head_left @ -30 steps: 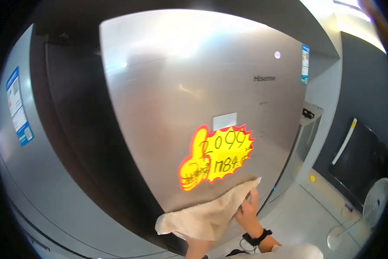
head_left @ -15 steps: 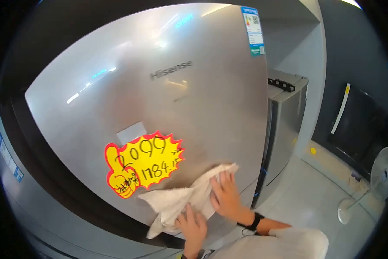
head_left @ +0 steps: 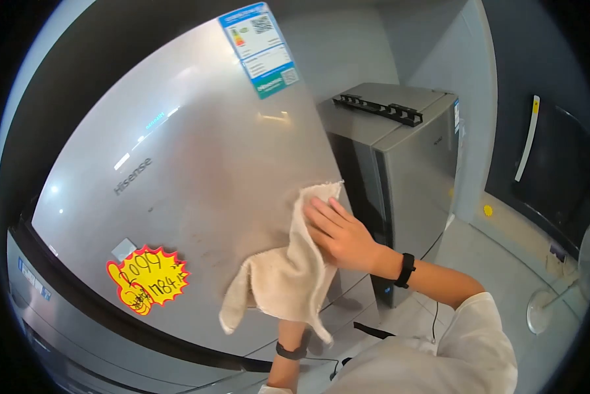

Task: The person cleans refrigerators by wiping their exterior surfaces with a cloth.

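A beige cleaning cloth (head_left: 275, 282) lies bunched against the silver refrigerator door (head_left: 203, 144), near its right edge. My right hand (head_left: 339, 238) holds the cloth's upper part to the door, fingers close together over the fabric and thumb out of sight. Below, the cloth hangs in folds and covers the fingers of my left hand (head_left: 291, 329); only the part near the banded wrist shows, so its grip is hidden. A yellow and red price tag (head_left: 152, 279) with handwritten numbers sits on the door, left of the cloth.
A blue and white energy label (head_left: 259, 49) is stuck at the door's upper right corner. Beside it stands a lower grey refrigerator (head_left: 419, 177) with a black bracket (head_left: 380, 109) on top. A fan-like stand (head_left: 541, 312) and a thin cable (head_left: 435, 322) are at the right.
My right hand has moved up along the door's right edge with the cloth. My left hand has slipped under the hanging cloth. The view has turned to the right.
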